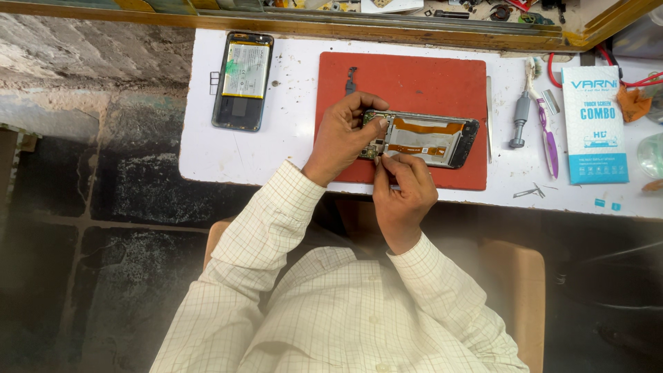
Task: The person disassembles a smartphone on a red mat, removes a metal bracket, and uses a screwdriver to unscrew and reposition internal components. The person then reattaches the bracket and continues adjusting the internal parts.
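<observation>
An opened phone frame [431, 139] with an orange flex cable lies on a red work mat [414, 83]. My left hand [342, 135] grips the frame's left end, fingers curled over its top edge. Just below that end, my right hand [404, 190] pinches a thin tool or small part against the circuit board; what it pinches is too small to tell. Both sleeves are cream checked cloth.
A second phone body with its battery exposed [242, 79] lies on the white table [207, 152] at left. Right of the mat are a grey screwdriver [519, 117], a toothbrush [545, 131], tweezers [530, 191] and a white and blue box [594, 124]. A small dark pry tool [351, 79] rests on the mat.
</observation>
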